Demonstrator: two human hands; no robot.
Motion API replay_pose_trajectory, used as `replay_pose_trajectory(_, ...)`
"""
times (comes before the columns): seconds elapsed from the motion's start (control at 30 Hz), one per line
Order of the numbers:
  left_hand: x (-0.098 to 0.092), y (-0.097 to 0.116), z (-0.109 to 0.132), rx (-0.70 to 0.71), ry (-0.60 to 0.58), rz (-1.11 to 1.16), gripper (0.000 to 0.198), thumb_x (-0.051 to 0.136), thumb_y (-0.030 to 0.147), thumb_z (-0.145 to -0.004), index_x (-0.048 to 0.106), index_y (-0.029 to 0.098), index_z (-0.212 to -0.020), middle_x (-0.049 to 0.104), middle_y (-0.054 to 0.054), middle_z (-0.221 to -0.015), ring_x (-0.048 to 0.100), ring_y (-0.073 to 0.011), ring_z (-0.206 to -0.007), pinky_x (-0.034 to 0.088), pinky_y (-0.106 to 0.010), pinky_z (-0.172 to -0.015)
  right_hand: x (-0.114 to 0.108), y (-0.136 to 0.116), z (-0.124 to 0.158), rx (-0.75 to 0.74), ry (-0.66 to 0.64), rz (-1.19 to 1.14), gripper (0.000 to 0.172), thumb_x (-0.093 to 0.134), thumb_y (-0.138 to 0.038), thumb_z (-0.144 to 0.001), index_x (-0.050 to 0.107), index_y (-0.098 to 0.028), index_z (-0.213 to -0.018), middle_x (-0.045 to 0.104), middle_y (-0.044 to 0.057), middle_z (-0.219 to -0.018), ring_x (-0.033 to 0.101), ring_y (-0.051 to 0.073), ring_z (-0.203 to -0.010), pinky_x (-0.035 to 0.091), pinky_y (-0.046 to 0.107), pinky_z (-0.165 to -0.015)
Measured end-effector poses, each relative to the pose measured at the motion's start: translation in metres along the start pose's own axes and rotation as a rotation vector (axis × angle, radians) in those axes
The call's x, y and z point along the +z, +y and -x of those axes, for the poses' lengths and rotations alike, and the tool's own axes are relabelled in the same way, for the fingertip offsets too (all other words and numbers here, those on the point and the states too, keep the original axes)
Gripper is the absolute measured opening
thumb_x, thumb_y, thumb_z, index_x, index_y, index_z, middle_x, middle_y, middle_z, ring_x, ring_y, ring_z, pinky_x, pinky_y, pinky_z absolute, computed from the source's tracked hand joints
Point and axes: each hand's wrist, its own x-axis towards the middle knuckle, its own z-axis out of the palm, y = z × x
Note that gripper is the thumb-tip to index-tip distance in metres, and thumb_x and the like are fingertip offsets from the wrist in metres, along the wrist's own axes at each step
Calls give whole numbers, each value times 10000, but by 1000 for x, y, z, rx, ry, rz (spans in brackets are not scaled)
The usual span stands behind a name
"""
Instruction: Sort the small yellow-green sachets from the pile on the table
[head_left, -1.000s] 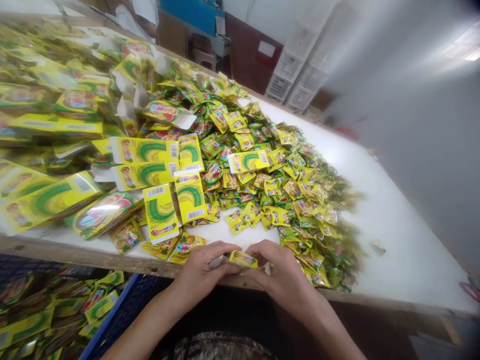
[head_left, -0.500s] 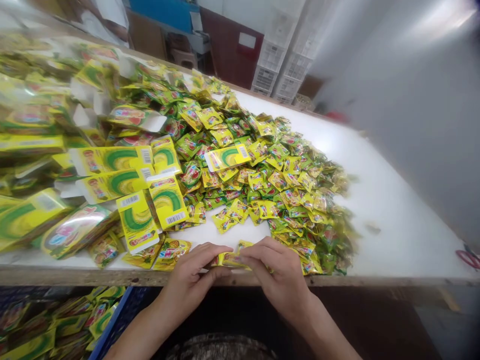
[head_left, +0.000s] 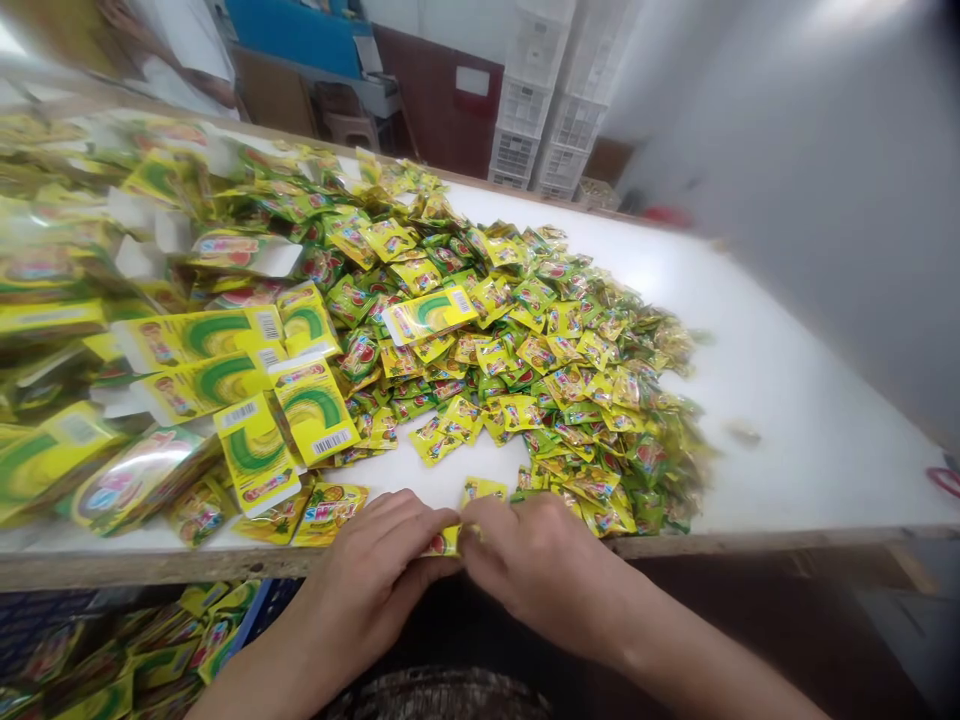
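Observation:
At the front edge of the table, my left hand (head_left: pixel 379 560) is closed around a small yellow carton (head_left: pixel 444 541), most of it hidden by fingers. My right hand (head_left: pixel 532 560) is closed at the carton's right end, its fingertips curled against it. Whether a sachet is also inside those fingers cannot be seen. Just behind the hands lies a yellow sachet (head_left: pixel 482 490). A larger pineapple-print sachet (head_left: pixel 330 512) rests left of my left hand. Beyond spreads a heap of small yellow and green sachets (head_left: pixel 517 350), with a flat yellow carton (head_left: pixel 429 315) on top.
Yellow-green cartons (head_left: pixel 202 340) pile up on the left of the white table (head_left: pixel 787 430). Below the edge, a blue crate (head_left: pixel 251 610) holds more packs. Red-handled scissors (head_left: pixel 943 482) lie far right. Stacked white crates (head_left: pixel 521 120) and a person in white (head_left: pixel 195 50) are behind.
My right hand has moved left and closed in against my left hand, covering more of the carton. The view has shifted slightly, and the heaps look the same.

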Motion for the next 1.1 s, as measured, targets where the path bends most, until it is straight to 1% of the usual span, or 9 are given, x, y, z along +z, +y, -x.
replay_pose_trajectory(0.17, -2, 10, 2, 5, -101, 29, 333, 586, 215, -916, 524, 258, -1241, 649, -29, -898, 588, -197, -827, 444, -291, -707, -6, 2, 5, 140, -19, -252, 100, 558, -292, -910, 584, -211, -856, 633, -20, -613, 549, 146, -508, 244, 283, -475)
replay_pose_trajectory(0.3, 1, 24, 11, 11, -131, -17, 317, 554, 195, -922, 526, 253, -1232, 665, -37, -899, 612, -197, -804, 474, -275, -692, -6, 1, 12, 24, -32, -198, 75, 595, -224, -856, 593, -190, -789, 646, 10, -633, 541, 155, -505, 244, 286, -478)
replay_pose_trajectory(0.4, 2, 34, 24, -8, -140, 27, 284, 622, 271, -887, 573, 276, -1166, 692, -14, -885, 646, -174, -774, 500, -218, -684, -1, 2, 19, -66, -43, -155, 99, 571, -124, -839, 603, -172, -758, 657, 45, -687, 535, 160, -523, 264, 285, -495)
replay_pose_trajectory(0.53, -5, 40, 37, -191, -203, 158, 203, 646, 336, -866, 645, 302, -1065, 727, 16, -921, 682, -161, -822, 506, -159, -721, -2, 5, 26, -3, 4, -544, 142, 550, -126, -885, 634, -165, -992, 684, 32, -815, 611, 153, -696, 414, 241, -642)
replay_pose_trajectory(0.63, -9, 40, 43, -359, -234, 279, 169, 614, 386, -879, 695, 294, -995, 738, 35, -925, 678, -171, -874, 484, -152, -759, -4, 3, 29, -73, 26, -858, 250, 555, -145, -923, 620, -163, -1164, 676, 50, -980, 625, 135, -874, 450, 209, -785)
replay_pose_trajectory(0.7, -9, 40, 46, -405, -252, 361, 182, 607, 408, -877, 713, 277, -947, 734, 42, -862, 663, -168, -829, 463, -151, -720, -2, -2, 31, -111, 19, -955, 238, 573, -199, -943, 640, -147, -1165, 673, 56, -970, 621, 129, -877, 454, 198, -797)
replay_pose_trajectory(0.9, 1, 46, 51, -479, -339, 516, 160, 659, 280, -844, 673, 196, -709, 641, 51, -678, 555, -112, -653, 365, -159, -616, 12, -20, 43, -138, 16, -969, 193, 550, -181, -953, 686, -79, -1045, 680, 74, -861, 616, 134, -790, 455, 208, -730)
replay_pose_trajectory(1.0, 9, 46, 53, -493, -364, 600, 126, 661, 237, -836, 677, 187, -721, 626, 52, -666, 526, -105, -626, 346, -169, -594, 15, -24, 49, -132, 18, -938, 171, 548, -155, -935, 700, -85, -971, 664, 63, -808, 604, 137, -742, 444, 223, -686)
replay_pose_trajectory(1.1, 19, 43, 58, -503, -371, 644, 135, 667, 283, -838, 685, 177, -757, 633, 36, -682, 533, -122, -640, 362, -184, -611, 17, -25, 52, -116, 0, -930, 134, 565, -148, -908, 691, -101, -906, 639, 45, -771, 580, 133, -711, 426, 229, -653)
